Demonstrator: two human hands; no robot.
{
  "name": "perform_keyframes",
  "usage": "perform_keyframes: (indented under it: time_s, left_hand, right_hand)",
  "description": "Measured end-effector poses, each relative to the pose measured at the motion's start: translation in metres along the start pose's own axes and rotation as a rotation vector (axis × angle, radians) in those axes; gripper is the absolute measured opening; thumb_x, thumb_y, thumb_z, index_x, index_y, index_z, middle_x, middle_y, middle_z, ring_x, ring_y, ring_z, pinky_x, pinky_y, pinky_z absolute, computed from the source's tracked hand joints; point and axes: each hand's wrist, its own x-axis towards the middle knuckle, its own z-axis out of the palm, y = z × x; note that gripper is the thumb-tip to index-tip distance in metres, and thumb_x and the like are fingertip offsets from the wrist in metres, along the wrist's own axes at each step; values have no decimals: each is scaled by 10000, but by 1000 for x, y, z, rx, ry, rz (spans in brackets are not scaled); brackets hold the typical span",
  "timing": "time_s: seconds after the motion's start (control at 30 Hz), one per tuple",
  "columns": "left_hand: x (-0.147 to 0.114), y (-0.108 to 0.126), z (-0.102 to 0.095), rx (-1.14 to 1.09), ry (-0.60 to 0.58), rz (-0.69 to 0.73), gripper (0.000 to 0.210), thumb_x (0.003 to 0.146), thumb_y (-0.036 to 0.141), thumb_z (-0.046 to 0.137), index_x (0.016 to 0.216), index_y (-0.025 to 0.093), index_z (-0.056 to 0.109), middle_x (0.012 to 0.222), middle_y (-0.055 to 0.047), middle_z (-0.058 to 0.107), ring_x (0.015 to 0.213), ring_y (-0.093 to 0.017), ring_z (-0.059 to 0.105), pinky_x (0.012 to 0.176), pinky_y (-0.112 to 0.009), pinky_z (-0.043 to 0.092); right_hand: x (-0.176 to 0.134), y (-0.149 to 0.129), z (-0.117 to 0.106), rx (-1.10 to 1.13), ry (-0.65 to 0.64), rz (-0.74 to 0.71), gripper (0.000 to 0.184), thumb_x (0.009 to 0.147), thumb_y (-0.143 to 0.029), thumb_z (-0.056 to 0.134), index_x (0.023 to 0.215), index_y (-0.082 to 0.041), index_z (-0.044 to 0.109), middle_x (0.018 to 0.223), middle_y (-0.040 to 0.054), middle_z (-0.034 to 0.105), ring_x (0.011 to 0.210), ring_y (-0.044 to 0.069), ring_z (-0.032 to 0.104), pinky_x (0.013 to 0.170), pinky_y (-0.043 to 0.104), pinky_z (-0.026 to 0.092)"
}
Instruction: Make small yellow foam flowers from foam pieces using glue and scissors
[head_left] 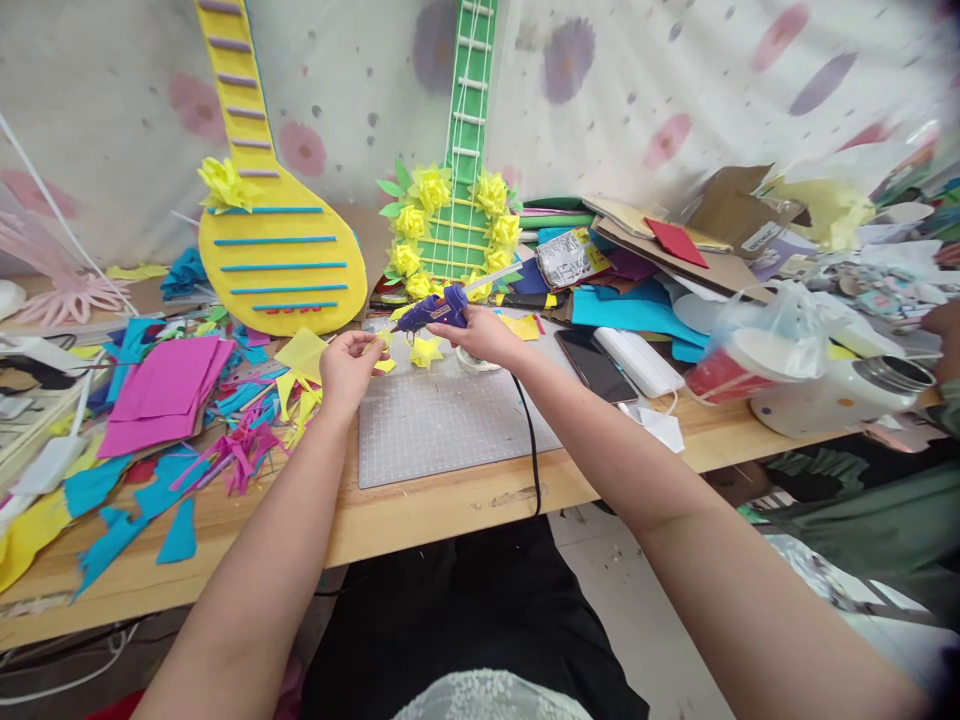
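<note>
My right hand [482, 336] is wrapped round a blue hot glue gun [435, 309], its nozzle pointing left with a glue stick out of the back. Close to the nozzle, my left hand [350, 368] pinches a small yellow paper piece [379, 341], partly hidden by the fingers. Between the hands a yellow paper flower [425, 351] lies on the grey cutting mat [450, 420]. Behind them lean a green paper guitar [457, 215] ringed with yellow flowers and a yellow paper instrument [285, 250] with blue strips and one flower.
Magenta sheets [169, 390] and blue scraps [176, 485] cover the left of the table. A phone [596, 362], a white power bank [637, 360], a bagged cup [739, 365] and a white jar [817, 400] stand right. The black cord [534, 440] hangs over the front edge. Another person's sleeve [862, 520] shows far right.
</note>
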Motion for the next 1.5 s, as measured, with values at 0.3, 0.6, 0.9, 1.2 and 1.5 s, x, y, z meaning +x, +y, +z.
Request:
perform_keyframes:
  time_s: [0.3, 0.6, 0.9, 1.2, 1.5]
  left_hand:
    - [0, 0, 0, -2, 2, 12, 189, 631, 236, 665, 761, 137, 571, 643, -31, 638, 614, -188, 673, 421, -215, 490]
    - [2, -3, 0, -13, 8, 2, 221, 634, 269, 689, 773, 139, 575, 640, -26, 642, 627, -173, 674, 456, -214, 506]
    - [0, 1, 1, -39, 18, 3, 227, 628, 271, 702, 753, 139, 567, 634, -27, 642, 605, -172, 671, 438, -214, 509]
    - [0, 2, 1, -55, 16, -10, 214, 631, 256, 703, 751, 135, 575, 626, -22, 638, 613, -169, 670, 463, -214, 508]
    - [0, 10, -2, -413, -39, -184, 175, 627, 158, 728, 747, 133, 603, 684, -20, 683, 579, -106, 649, 441, -148, 476]
  right_hand:
    - [-1, -4, 1, 50, -3, -25, 431, 744, -584, 572, 851, -169, 619, 763, 65, 651, 732, 177, 595, 634, 277, 422]
    - [1, 1, 3, 17, -11, -81, 405, 757, -551, 575, 885, -174, 645, 752, 60, 649, 779, 191, 608, 694, 288, 440]
    - [4, 2, 5, 10, -12, -106, 422, 749, -572, 572, 881, -179, 649, 744, 63, 644, 769, 193, 600, 687, 289, 428]
    - [-1, -2, -2, -7, 15, -63, 406, 763, -538, 579, 888, -157, 643, 799, 80, 650, 775, 193, 598, 679, 292, 427]
    - [-2, 27, -16, 154, 125, -2, 401, 708, -554, 619, 746, -155, 630, 647, 41, 606, 597, 133, 546, 560, 264, 417]
